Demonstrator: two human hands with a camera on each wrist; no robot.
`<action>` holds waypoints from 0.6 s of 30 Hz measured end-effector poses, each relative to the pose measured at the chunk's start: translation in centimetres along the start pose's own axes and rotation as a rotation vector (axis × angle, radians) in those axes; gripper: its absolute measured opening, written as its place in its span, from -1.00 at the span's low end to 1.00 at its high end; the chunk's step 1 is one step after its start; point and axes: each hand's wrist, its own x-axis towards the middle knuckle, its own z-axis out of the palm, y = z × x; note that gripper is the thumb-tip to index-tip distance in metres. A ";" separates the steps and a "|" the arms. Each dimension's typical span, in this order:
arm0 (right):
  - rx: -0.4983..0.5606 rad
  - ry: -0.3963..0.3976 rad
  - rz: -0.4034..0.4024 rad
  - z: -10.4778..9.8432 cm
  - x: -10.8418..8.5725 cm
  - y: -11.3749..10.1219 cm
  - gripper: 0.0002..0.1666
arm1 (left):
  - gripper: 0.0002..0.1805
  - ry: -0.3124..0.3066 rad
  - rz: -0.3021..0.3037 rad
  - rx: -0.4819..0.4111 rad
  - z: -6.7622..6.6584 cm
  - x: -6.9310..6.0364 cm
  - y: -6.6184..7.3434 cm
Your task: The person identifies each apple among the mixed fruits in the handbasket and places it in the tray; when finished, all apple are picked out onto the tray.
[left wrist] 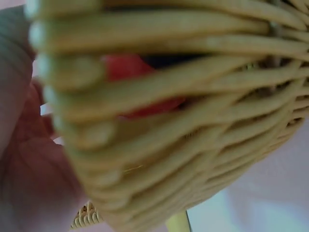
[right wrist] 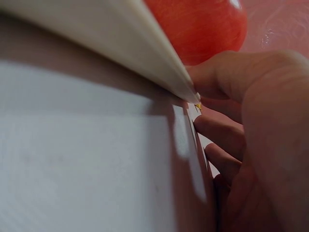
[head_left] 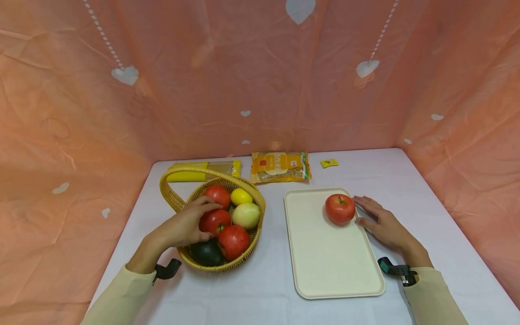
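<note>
My left hand (head_left: 184,224) reaches over the left rim of a woven basket (head_left: 239,261). Its fingers and thumb are curled round a red apple (head_left: 213,222) inside. Around that apple lie two other red fruits, a yellow lemon (head_left: 241,197), a pale green-yellow fruit (head_left: 246,216) and a dark green fruit (head_left: 207,253). In the left wrist view, basket weave (left wrist: 193,140) hides most of the grip. My right hand (head_left: 383,225) rests at the right edge of a cream tray (head_left: 333,266), fingers loosely extended. Its thumb is close to a single apple (head_left: 340,209) on the tray.
Along the back of the white table lie a yellow pack of noodle-like sticks (head_left: 219,169), an orange bag of grain (head_left: 280,167) and a small yellow packet (head_left: 329,163). The basket's tall handle (head_left: 203,170) arches over its back. Pink curtains with hearts enclose the table.
</note>
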 end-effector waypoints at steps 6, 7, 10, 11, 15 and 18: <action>0.001 0.002 0.005 0.0 0.0 0.1 -0.12 | -0.20 0.024 -0.036 0.042 -0.1 0.0 0.4; -0.002 0.004 0.003 0.0 0.0 0.1 -0.12 | -0.19 0.027 -0.037 0.048 -0.1 0.0 0.5; -0.012 0.008 -0.001 -0.1 -0.1 0.0 -0.12 | -0.17 0.029 -0.032 0.053 -0.1 0.1 0.5; -0.017 0.010 -0.002 -0.1 -0.1 0.0 -0.12 | -0.17 0.027 -0.029 0.052 -0.1 0.1 0.5; -0.011 0.013 -0.009 -0.1 -0.2 0.0 -0.13 | -0.16 -0.014 -0.028 0.044 -0.2 0.1 0.5; 0.000 0.010 -0.009 0.0 -0.2 0.0 -0.13 | -0.15 -0.059 -0.024 0.034 -0.4 0.0 0.4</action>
